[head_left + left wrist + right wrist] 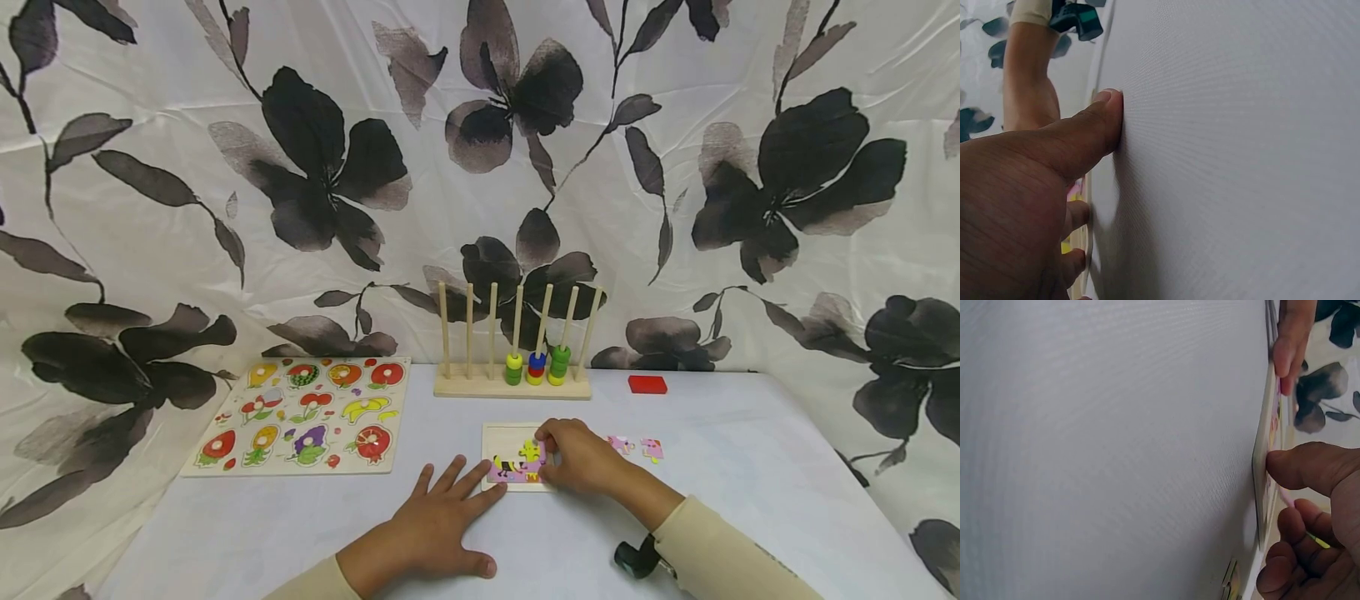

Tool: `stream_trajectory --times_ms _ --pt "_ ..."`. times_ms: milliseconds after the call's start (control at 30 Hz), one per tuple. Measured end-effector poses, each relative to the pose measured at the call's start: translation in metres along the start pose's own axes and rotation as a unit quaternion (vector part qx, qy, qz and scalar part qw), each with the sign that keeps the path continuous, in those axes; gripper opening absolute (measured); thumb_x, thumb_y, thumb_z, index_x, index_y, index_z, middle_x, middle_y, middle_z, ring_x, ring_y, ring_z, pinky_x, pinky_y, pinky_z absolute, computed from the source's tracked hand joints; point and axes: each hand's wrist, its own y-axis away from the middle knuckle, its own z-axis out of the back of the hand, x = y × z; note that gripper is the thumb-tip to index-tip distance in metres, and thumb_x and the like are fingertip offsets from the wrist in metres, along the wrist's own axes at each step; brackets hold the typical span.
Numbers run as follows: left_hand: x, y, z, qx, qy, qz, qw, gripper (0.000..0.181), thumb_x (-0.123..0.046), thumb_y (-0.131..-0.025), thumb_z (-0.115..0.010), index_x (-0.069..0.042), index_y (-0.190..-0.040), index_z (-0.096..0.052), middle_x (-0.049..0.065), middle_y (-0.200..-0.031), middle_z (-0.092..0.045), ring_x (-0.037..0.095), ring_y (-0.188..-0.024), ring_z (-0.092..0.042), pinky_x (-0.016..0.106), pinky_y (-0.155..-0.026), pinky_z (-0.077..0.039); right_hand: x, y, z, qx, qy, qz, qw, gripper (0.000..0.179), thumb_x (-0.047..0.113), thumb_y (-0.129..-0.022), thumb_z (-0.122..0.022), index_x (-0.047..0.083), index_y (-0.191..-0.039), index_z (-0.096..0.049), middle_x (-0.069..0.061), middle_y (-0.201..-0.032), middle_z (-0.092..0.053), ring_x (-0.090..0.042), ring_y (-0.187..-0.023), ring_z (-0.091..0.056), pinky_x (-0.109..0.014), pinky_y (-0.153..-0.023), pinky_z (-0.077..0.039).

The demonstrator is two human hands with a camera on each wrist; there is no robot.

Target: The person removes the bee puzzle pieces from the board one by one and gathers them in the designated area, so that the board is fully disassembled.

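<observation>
A small wooden tray puzzle (pixel 519 429) lies on the white table, its lower part filled with pink and yellow picture pieces (pixel 512 472). My right hand (pixel 581 457) is over the tray's right side and pinches a jigsaw piece (pixel 1286 497), mostly hidden by the fingers; only its pink edge shows in the right wrist view. My left hand (pixel 442 521) lies spread with straight fingers, fingertips at the tray's lower left edge. In the left wrist view the left thumb (pixel 1094 125) stretches along the tabletop.
Two loose pink puzzle pieces (pixel 652 450) lie right of the tray, partly behind the right hand. A wooden bead stacker (pixel 480 387) stands behind, with a red block (pixel 647 384) to its right. A fruit puzzle board (pixel 300 417) lies at left. A floral cloth (pixel 420 200) hangs behind.
</observation>
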Motion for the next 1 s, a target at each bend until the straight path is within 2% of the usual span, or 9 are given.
stream_trajectory --times_ms 167,367,800,1000 --pt "0.0 -0.0021 0.0004 0.007 0.0 0.006 1.0 0.097 -0.079 -0.076 -0.067 -0.04 -0.159 -0.036 -0.005 -0.171 -0.016 0.037 -0.156 -0.01 0.073 -0.115 -0.011 -0.0003 -0.0013 -0.0015 -0.009 0.013 0.019 0.9997 0.048 0.017 -0.081 -0.088 0.011 -0.122 -0.064 0.006 -0.097 -0.059 -0.019 -0.105 -0.054 -0.041 -0.09 -0.052" --pt "-0.0002 -0.0024 0.0005 0.008 0.002 0.007 0.9999 0.097 -0.079 -0.076 -0.067 -0.04 -0.159 -0.036 -0.005 -0.171 -0.016 0.037 -0.156 -0.01 0.073 -0.115 -0.011 -0.0013 -0.0018 -0.0022 -0.012 0.015 0.008 0.9998 0.044 0.017 -0.083 -0.086 0.01 -0.121 -0.066 0.006 -0.097 -0.062 -0.019 -0.105 -0.055 -0.04 -0.093 -0.053" --pt "-0.001 0.0002 0.0014 0.001 -0.001 -0.002 1.0 0.096 -0.079 -0.077 -0.067 -0.039 -0.159 -0.036 -0.004 -0.17 -0.017 0.037 -0.155 -0.012 0.072 -0.115 -0.013 -0.0004 0.0012 0.0 -0.04 0.001 -0.019 0.999 0.032 0.017 -0.085 -0.085 0.013 -0.113 -0.069 0.007 -0.088 -0.059 -0.015 -0.09 -0.054 -0.033 -0.076 -0.053" --pt "-0.0007 0.0001 0.0009 0.001 0.0 0.0 1.0 0.097 -0.079 -0.077 -0.067 -0.039 -0.159 -0.036 -0.005 -0.171 -0.017 0.037 -0.155 -0.011 0.072 -0.115 -0.012 -0.0056 0.0043 0.0036 -0.049 0.008 -0.032 0.9983 0.033 0.018 -0.084 -0.085 0.015 -0.113 -0.069 0.008 -0.088 -0.058 -0.015 -0.089 -0.054 -0.032 -0.075 -0.052"
